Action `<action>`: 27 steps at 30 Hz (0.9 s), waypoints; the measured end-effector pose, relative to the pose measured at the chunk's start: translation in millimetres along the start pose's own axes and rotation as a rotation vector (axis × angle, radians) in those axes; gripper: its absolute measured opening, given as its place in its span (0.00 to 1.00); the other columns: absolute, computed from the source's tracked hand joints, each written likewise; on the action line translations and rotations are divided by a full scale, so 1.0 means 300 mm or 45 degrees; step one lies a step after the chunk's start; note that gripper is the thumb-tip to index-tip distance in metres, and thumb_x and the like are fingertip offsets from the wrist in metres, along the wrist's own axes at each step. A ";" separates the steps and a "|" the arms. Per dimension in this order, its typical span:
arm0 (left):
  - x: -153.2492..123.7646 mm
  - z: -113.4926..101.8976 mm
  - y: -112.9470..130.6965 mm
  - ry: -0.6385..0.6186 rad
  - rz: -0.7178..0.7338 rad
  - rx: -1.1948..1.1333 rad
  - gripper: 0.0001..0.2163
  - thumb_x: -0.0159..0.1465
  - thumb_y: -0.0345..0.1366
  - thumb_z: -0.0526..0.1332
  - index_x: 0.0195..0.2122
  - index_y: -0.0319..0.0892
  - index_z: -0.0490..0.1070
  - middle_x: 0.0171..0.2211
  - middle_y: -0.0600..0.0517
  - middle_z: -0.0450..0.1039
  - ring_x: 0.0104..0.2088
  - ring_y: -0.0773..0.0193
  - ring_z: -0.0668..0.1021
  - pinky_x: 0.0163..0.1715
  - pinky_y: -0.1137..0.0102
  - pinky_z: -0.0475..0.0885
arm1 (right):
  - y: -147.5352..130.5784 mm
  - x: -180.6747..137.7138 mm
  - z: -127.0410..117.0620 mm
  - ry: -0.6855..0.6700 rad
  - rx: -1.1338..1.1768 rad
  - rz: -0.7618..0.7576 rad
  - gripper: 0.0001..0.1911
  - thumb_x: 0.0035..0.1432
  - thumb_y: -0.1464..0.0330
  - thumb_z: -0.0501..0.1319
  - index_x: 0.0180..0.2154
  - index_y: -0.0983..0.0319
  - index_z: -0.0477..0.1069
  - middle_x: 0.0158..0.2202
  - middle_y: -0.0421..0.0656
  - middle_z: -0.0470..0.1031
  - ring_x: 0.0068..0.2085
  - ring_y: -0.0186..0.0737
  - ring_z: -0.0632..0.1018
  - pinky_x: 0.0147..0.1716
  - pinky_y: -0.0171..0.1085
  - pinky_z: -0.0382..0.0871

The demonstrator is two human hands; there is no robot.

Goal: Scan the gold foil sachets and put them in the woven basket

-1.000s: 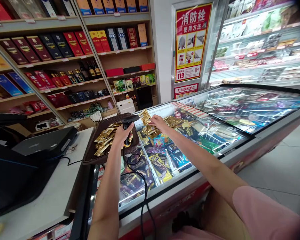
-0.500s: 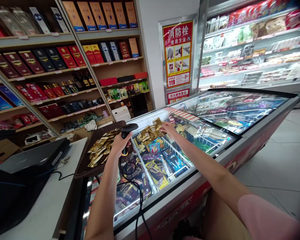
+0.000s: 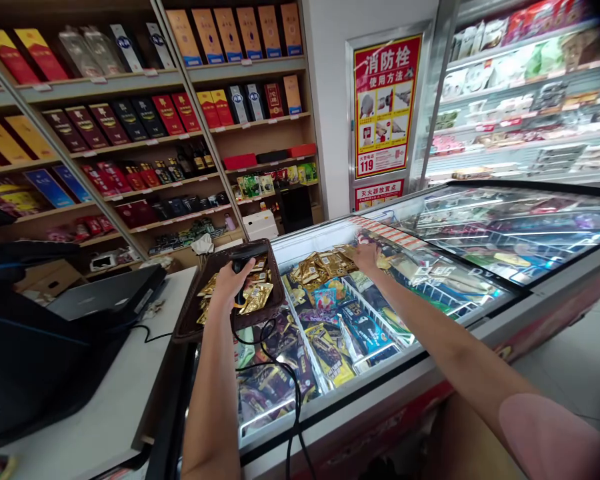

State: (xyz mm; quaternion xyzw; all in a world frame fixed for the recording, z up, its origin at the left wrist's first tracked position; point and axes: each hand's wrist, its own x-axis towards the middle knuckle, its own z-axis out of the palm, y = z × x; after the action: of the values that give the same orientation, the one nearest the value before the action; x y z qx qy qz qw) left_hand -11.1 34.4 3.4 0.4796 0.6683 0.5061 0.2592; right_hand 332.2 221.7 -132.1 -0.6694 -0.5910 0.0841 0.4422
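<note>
My left hand (image 3: 226, 285) is wrapped round the handle of a black handheld barcode scanner (image 3: 250, 251), whose cable hangs down across the freezer. Beneath the scanner, a brown woven basket (image 3: 279, 290) holds gold foil packets (image 3: 257, 298). A pile of similar gold packets (image 3: 311, 269) lies to the right of the basket, over the chest freezer. At the right end of that pile is my right hand (image 3: 367, 256). Motion smears its fingers, so I cannot make out whether a packet is between them.
The chest freezer (image 3: 457, 350) shows bagged ice creams and white wire dividers under its lid. At left a white counter (image 3: 115, 393) carries a dark laptop-like device (image 3: 113, 293). Shelves of boxed bottles (image 3: 227, 33) stand behind. A lit refrigerated display (image 3: 525, 127) is at far right.
The view has swung left. My left hand and the scanner are now over the basket's right part. My right hand has shifted rightward, off the packet pile's edge, and is blurred.
</note>
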 end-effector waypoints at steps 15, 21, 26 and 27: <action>-0.037 -0.127 0.022 0.169 -0.137 0.041 0.17 0.54 0.50 0.69 0.30 0.44 0.68 0.21 0.53 0.69 0.23 0.59 0.77 0.23 0.69 0.69 | -0.759 -0.391 0.342 -0.549 -0.266 -0.983 0.18 0.59 0.55 0.64 0.38 0.65 0.80 0.51 0.59 0.71 0.55 0.61 0.66 0.50 0.50 0.64; -0.021 -0.128 0.004 0.138 -0.126 -0.024 0.18 0.54 0.52 0.69 0.30 0.43 0.68 0.23 0.52 0.70 0.24 0.60 0.77 0.23 0.69 0.70 | -0.810 -0.426 0.349 -0.609 -0.434 -1.503 0.10 0.61 0.77 0.58 0.38 0.66 0.78 0.43 0.53 0.78 0.49 0.51 0.74 0.48 0.43 0.63; -0.013 -0.131 -0.012 0.160 -0.099 -0.035 0.19 0.54 0.53 0.69 0.31 0.43 0.69 0.23 0.53 0.69 0.24 0.61 0.76 0.22 0.71 0.68 | -0.760 -0.402 0.261 -0.535 -0.253 -1.344 0.14 0.65 0.76 0.51 0.46 0.66 0.74 0.44 0.53 0.77 0.40 0.47 0.77 0.38 0.41 0.64; -0.012 -0.130 -0.013 0.157 -0.098 -0.031 0.19 0.53 0.53 0.69 0.31 0.43 0.69 0.22 0.53 0.69 0.23 0.61 0.76 0.21 0.71 0.68 | -0.737 -0.392 0.233 -0.520 -0.114 -1.257 0.13 0.66 0.75 0.51 0.46 0.65 0.72 0.43 0.52 0.77 0.38 0.46 0.77 0.36 0.40 0.64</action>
State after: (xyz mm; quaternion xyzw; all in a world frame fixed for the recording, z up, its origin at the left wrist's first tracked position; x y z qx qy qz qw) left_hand -43.6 14.2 13.0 0.4183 0.6948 0.5323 0.2426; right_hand 95.6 134.6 -69.0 -0.2999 -0.9126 -0.0307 0.2763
